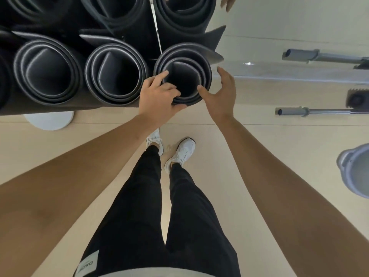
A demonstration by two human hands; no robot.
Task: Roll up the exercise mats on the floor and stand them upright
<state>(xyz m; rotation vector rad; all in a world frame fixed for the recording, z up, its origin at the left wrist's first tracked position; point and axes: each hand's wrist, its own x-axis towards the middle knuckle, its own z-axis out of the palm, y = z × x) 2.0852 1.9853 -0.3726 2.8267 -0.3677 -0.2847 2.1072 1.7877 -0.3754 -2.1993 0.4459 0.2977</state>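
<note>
Three dark grey rolled mats stand upright in a row against a mirror, seen from above. The rightmost rolled mat (199, 56) has my left hand (157, 98) gripping the near-left part of its top rim, fingers hooked over the edge. Just right of that roll, my right hand (219, 92) is spread with the thumb touching the rim and the fingers held off it. The middle rolled mat (116, 72) and the left rolled mat (48, 70) stand alone, untouched. Their loose outer flaps point up and away.
The mirror (157, 33) behind the row repeats the rolls and a hand. Two barbell ends (303, 54) (295, 111) lie at the right, a grey bucket (355, 168) at the right edge, a white disc (50, 120) on the pale floor at left. My feet (179, 152) stand close to the mats.
</note>
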